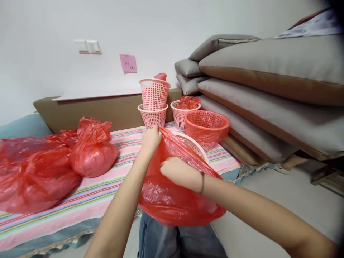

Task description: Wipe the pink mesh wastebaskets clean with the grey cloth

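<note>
A red plastic bag (172,197) hangs over my lap, drawn around a pink mesh basket (197,147) whose rim shows at the top. My left hand (151,139) pinches the bag's upper edge at the far side. My right hand (179,172) is closed on the bag's near edge, knuckles up, a dark band on its wrist. Both hands grip the plastic and pull it over the basket.
Stacked pink baskets (154,102), another pink basket with a red bag (185,111) and a red basket (206,125) stand on the striped cloth (107,193). Filled red bags (92,152) lie at the left. Grey cushions (268,93) are piled at the right.
</note>
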`<move>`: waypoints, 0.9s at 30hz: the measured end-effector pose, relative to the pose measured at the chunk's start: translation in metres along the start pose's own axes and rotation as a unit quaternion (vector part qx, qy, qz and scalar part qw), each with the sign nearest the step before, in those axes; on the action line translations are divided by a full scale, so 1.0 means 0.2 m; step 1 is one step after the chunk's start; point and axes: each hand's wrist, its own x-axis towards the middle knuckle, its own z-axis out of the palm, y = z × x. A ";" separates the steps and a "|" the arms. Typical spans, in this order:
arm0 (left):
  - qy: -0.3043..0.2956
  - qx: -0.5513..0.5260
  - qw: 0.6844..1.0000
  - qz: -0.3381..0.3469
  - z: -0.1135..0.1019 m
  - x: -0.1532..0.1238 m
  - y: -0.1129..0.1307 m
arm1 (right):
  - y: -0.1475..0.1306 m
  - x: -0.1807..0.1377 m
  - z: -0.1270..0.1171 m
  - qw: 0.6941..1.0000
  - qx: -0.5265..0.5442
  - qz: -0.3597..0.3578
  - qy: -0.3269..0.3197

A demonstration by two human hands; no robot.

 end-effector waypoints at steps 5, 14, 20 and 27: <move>0.017 -0.018 1.000 0.000 -0.01 -0.03 0.00 | 0.07 -0.14 -0.08 0.987 -0.008 0.057 0.153; 0.043 -0.082 0.995 0.034 -0.04 -0.15 -0.12 | 0.33 -0.31 0.08 0.900 0.173 0.297 0.268; 0.037 -0.128 0.987 0.086 -0.03 -0.29 -0.28 | 0.52 -0.31 0.04 0.848 0.260 0.352 0.299; -0.001 -0.162 0.982 0.102 -0.06 -0.38 -0.34 | 0.62 -0.31 0.08 0.790 0.410 0.401 0.216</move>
